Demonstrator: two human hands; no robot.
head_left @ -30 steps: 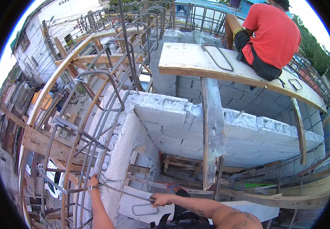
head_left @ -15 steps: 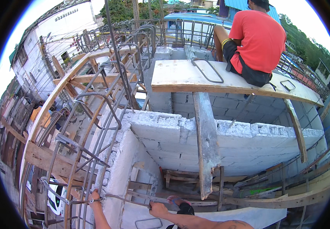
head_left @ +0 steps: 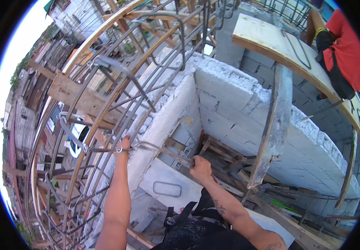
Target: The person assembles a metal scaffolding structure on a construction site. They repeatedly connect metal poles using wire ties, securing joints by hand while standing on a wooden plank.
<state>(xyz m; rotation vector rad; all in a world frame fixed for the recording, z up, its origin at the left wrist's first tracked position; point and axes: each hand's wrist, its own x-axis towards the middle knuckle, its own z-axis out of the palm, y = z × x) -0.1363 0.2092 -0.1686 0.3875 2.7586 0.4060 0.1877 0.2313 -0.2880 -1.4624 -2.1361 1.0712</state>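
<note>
My right hand (head_left: 201,168) is closed around one end of a long steel bar (head_left: 169,152). The bar's other end bends into a curve beside the rebar cage (head_left: 105,104). At the cage, my left hand (head_left: 124,144) has its fingers around a short rebar piece (head_left: 105,150) that runs crosswise; part of the grip is hidden. A small loop of bright wire (head_left: 120,146) shows by these fingers. The cage's long curved bars and bent stirrups follow the top of a rough concrete block wall (head_left: 163,104).
A person in a red shirt (head_left: 348,50) sits on a plywood platform (head_left: 267,37) at the upper right. A weathered timber (head_left: 273,129) slopes down from it. Below me, a pale board (head_left: 173,175) carries a rectangular steel stirrup (head_left: 167,189). Left of the cage the ground drops to a white car (head_left: 78,135).
My view has tilted down and turned, so the cage, wall and both hands sit higher in it. Both hands keep their grips on the steel.
</note>
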